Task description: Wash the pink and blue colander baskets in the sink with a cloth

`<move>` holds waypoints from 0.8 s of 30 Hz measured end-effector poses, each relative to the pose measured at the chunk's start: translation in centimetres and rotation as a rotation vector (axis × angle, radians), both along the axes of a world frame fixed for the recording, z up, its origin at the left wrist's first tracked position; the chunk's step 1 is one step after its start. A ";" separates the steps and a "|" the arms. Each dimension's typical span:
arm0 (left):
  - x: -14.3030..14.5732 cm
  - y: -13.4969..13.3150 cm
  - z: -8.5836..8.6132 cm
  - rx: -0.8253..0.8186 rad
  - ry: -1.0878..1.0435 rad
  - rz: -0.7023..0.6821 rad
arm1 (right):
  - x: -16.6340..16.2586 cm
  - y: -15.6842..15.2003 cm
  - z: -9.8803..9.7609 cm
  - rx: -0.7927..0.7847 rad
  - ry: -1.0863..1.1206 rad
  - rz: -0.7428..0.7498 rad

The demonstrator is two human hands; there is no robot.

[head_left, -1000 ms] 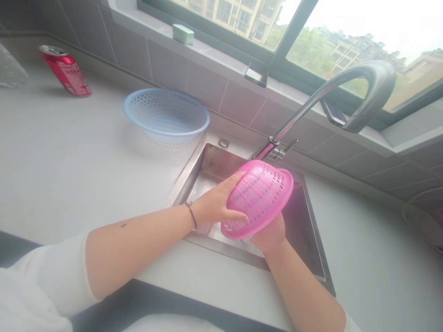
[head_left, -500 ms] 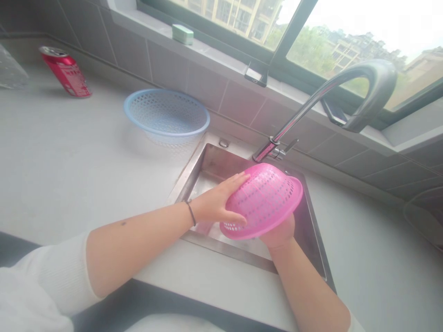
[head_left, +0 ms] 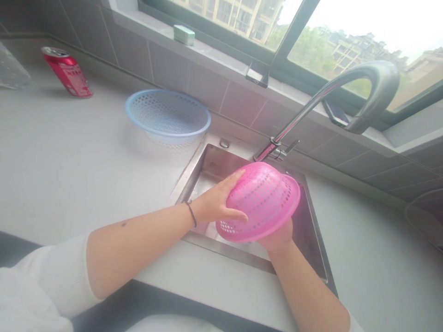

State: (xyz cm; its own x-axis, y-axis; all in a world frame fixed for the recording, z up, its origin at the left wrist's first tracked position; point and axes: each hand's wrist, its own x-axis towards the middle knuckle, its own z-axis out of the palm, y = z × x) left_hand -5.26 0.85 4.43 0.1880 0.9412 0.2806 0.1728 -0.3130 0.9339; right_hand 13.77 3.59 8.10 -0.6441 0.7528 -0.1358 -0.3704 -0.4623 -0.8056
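Note:
A pink plastic colander (head_left: 265,200) is tipped over above the sink, its perforated outer side up and its rim facing down and to the right. My left hand (head_left: 216,203) grips its outside from the left, thumb and fingers apart against the wall. On the underside, my right hand (head_left: 279,237) reaches in under the rim and holds the colander from within; its fingers are hidden. Below both hands lies the steel sink (head_left: 228,251). The faucet (head_left: 311,103) rises behind it, its spout turned to the right.
A blue plastic basket (head_left: 168,133) stands on the counter left of the sink. Further left are a red can (head_left: 69,74) and a clear plastic bag (head_left: 12,69). A pale green block (head_left: 184,35) rests on the windowsill. At the right edge sits a transparent object (head_left: 425,216).
The colander has turned slightly in my hands and shifted a little to the left and down. My right hand has moved slightly left with it; my left hand keeps nearly the same place.

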 end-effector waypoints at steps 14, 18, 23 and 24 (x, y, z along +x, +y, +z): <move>0.1 0.0 0.4 -0.064 -0.116 0.076 | -0.8 -0.4 -0.6 0.025 -0.047 0.032; 0.2 -0.3 0.2 0.021 0.032 -0.004 | 0.1 0.3 -0.1 -0.014 -0.002 -0.023; 0.4 -0.2 0.4 -0.033 0.000 0.097 | -1.1 -0.7 -0.6 0.007 -0.102 -0.005; 0.4 0.0 0.4 -0.054 -0.031 0.116 | -1.3 -0.8 -0.7 0.008 -0.116 0.008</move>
State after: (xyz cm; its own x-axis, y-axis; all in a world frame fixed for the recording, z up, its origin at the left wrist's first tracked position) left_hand -4.84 0.81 4.83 0.0686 0.9699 0.2335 0.1755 -0.2421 0.9543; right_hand 12.47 2.75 7.44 -0.6301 0.7493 -0.2038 -0.2710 -0.4581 -0.8466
